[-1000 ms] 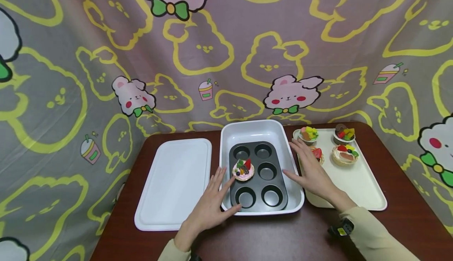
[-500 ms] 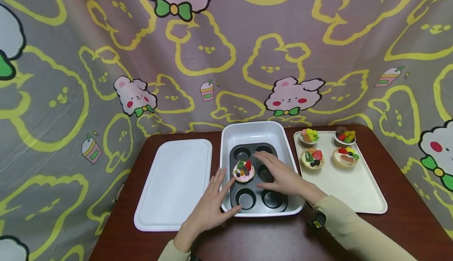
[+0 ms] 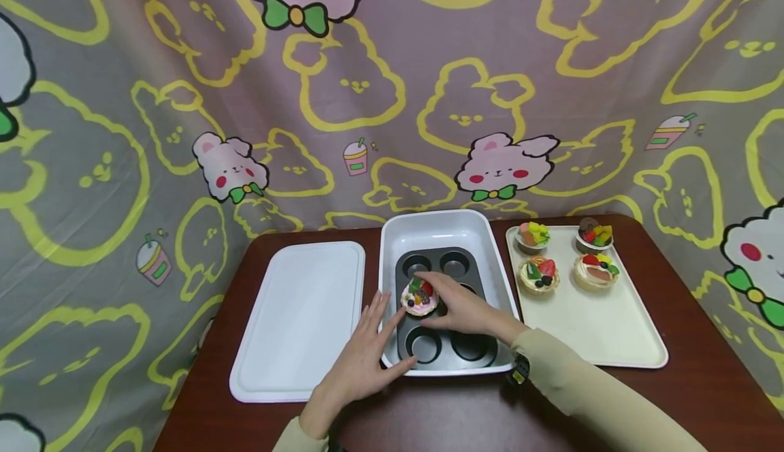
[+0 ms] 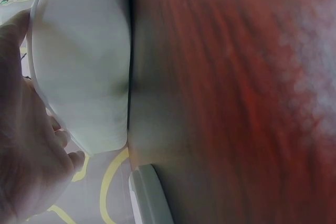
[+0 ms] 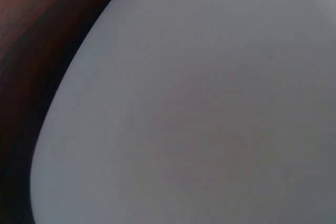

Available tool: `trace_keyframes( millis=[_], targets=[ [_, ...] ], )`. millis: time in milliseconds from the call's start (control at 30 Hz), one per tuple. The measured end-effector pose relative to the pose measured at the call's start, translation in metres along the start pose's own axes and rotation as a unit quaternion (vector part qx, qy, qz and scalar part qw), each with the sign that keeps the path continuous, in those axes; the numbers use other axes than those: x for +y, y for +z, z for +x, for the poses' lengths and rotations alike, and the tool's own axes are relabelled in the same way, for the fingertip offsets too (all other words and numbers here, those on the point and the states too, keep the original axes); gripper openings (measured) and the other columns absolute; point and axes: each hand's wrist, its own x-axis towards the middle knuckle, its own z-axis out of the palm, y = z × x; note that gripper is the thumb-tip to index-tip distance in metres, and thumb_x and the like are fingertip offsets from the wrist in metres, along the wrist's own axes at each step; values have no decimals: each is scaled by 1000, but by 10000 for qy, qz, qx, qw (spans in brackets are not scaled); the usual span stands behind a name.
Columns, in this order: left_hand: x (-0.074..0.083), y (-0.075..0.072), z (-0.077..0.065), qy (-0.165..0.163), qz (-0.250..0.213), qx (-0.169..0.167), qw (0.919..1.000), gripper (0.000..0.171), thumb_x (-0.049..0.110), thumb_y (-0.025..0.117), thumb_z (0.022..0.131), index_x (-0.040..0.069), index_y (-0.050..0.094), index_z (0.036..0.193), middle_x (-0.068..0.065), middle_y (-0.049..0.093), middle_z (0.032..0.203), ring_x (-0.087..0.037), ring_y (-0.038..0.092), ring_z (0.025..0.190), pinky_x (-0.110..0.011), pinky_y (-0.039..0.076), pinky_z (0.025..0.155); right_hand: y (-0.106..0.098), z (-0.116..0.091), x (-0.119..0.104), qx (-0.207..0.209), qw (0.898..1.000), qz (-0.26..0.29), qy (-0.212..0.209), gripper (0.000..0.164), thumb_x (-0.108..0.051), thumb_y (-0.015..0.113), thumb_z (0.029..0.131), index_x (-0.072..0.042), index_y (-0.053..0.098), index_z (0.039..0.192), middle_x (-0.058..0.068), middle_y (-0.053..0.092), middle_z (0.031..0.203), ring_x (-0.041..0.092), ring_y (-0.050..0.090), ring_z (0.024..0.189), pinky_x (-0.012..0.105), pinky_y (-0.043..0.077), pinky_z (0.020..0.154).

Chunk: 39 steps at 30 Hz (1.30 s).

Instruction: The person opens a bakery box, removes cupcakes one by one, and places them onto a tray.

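In the head view a mini fruit tart [image 3: 419,298] with pink cream sits in the left middle cup of a dark muffin pan [image 3: 438,343]. That pan lies inside a deep white rectangular dish [image 3: 429,224]. My right hand [image 3: 465,308] reaches over the pan, thumb and fingers spread on either side of the tart; contact is unclear. My left hand [image 3: 366,348] has its fingers extended at the dish's left front rim. In the left wrist view the left hand [image 4: 31,145] lies along the white dish [image 4: 79,72]. The right wrist view shows only dish wall [image 5: 184,103] and table.
A cream tray [image 3: 603,329] on the right bears several fruit-topped tarts, two in foil-like cups [image 3: 531,246]. Left of the dish lies a flat white lid-like board [image 3: 300,323]. All stand on a dark wooden table [image 3: 422,418], with a patterned curtain [image 3: 392,98] behind.
My right hand has moved left from the dish's right rim, over the muffin pan, to the pink-cream tart. My left hand stays at the dish's left rim.
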Motion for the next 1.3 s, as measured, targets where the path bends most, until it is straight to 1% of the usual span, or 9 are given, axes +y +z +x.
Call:
trace_keyframes(
  millis=[300,500,533,667,800,967,1067,1200,1300],
  targets=[
    [0,0,-2,-65,-13,-22,10000,91,67,68,98,23,39,172,-12,13,187,-35,10,175,-67,23,137,4,2,0,122,9998,60,149,89,-35,92,90,-6,48,162,20,60,156,34,61,141,58,54,119],
    [1,0,-1,-83,-44,-46,9999,92,67,68,97,23,39,172,-12,13,187,-35,10,175,-67,23,137,8,2,2,330,9994,88,71,80,-29,92,90,-5,53,156,19,63,152,35,63,138,58,55,117],
    [1,0,-1,-89,-53,-52,9999,92,68,68,97,23,39,172,-12,13,187,-35,10,175,-67,23,137,11,1,7,435,9990,116,-38,79,-32,91,92,-5,53,156,19,63,152,34,64,137,56,56,116],
    [2,0,-1,-119,-58,-99,9999,92,69,67,97,24,38,173,-11,13,187,-34,9,175,-68,23,137,14,2,12,535,9962,656,200,85,-33,93,89,-2,51,157,22,62,152,38,63,137,61,54,116],
    [2,1,-1,-143,-86,-94,9998,92,68,68,97,25,39,172,-10,13,188,-34,8,175,-69,23,137,11,4,9,331,9911,1122,635,93,-30,98,83,0,51,157,26,56,159,47,53,148,71,43,123],
    [2,1,1,-84,-73,-49,9999,92,67,69,97,24,39,172,-10,13,188,-34,9,175,-68,22,137,13,8,11,296,9941,875,568,93,-26,100,79,5,53,153,30,52,163,55,40,157,75,36,127],
    [1,1,2,-26,-36,-26,10000,92,67,69,97,23,39,172,-12,13,187,-35,11,175,-67,22,138,16,9,11,471,9939,782,619,91,-24,100,79,7,55,151,31,54,161,55,43,156,73,38,127],
    [1,0,2,-45,-6,-23,10000,92,68,69,97,24,39,172,-11,13,187,-35,10,175,-66,23,138,18,10,8,677,9909,871,776,86,-22,100,79,6,58,149,31,55,160,53,47,153,70,41,126],
    [1,1,2,-44,2,-11,10000,92,67,69,97,24,39,172,-12,14,187,-35,10,175,-68,23,137,20,10,8,833,9893,925,758,81,-19,100,77,5,62,145,31,58,157,52,50,150,69,43,125]
  ],
)
